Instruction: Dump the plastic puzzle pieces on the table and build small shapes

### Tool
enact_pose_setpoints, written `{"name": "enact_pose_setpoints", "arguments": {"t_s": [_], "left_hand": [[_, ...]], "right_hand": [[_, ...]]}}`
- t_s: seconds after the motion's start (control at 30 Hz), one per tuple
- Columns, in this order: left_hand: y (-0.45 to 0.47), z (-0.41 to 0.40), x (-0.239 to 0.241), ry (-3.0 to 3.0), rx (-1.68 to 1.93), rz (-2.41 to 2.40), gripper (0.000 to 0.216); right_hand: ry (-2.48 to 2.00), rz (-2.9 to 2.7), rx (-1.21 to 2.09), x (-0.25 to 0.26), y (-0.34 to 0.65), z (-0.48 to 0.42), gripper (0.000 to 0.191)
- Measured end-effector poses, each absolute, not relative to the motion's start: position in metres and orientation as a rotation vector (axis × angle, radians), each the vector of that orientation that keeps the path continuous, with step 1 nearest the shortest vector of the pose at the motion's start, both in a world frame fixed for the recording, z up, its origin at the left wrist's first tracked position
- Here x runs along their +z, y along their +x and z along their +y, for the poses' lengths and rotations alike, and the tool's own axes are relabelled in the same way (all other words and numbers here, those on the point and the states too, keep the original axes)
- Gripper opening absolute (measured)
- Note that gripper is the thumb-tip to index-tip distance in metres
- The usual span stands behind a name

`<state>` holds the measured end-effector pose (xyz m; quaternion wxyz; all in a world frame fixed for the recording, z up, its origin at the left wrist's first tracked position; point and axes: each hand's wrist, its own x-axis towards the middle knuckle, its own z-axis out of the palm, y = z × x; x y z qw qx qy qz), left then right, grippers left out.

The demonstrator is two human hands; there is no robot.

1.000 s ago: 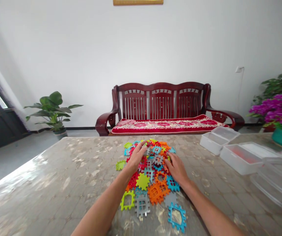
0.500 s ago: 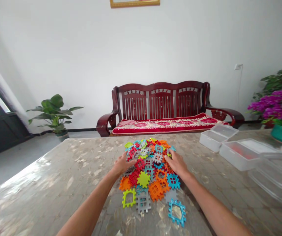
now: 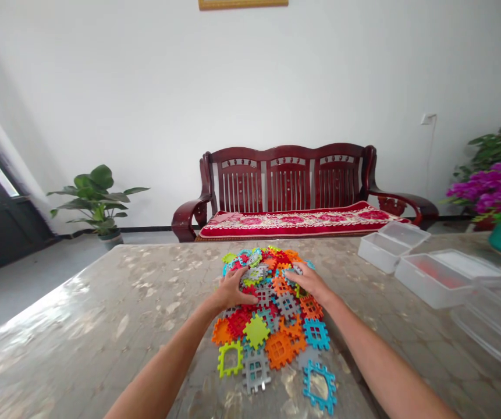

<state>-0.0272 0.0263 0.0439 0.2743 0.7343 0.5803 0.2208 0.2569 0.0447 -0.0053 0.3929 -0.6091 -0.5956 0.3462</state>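
A heap of flat interlocking plastic building pieces, in red, orange, lime, grey and blue, lies on the table. My left hand [image 3: 233, 289] rests on the heap's left side, thumb apart from the fingers, over red and grey pieces. Across from it, my right hand [image 3: 309, 280] touches the right side with its fingers apart. Between the hands is a grey window piece [image 3: 263, 296]. Nearer me are a plain lime piece [image 3: 256, 331], an orange window piece [image 3: 279, 349], a lime frame piece [image 3: 230, 358] and a blue frame piece [image 3: 320, 386]. Fingertips are partly hidden among the pieces.
To the right stand open clear plastic boxes [image 3: 433, 282], one with something red inside, and a clear lid [image 3: 494, 326]. Purple flowers [image 3: 494, 186] in a teal pot are at the far right. A wooden bench [image 3: 287, 180] stands beyond the table [image 3: 145, 314].
My left hand has shifted right over the heap, and my right hand has moved slightly left and away from me. Some pieces between them have been displaced.
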Motion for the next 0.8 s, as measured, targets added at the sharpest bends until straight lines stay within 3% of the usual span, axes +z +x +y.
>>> {"name": "enact_pose_setpoints", "arguments": {"t_s": [0.43,0.8], "left_hand": [[0.002,0.031,0.031,2.059,0.82,1.477,0.104],[0.02,0.028,0.047,2.156,1.112,1.19,0.08]], "right_hand": [[-1.391,-1.349,1.051,0.03,0.213,0.039,0.064],[-1.192,-1.373,1.257,0.065,0.197,0.023,0.062]]}}
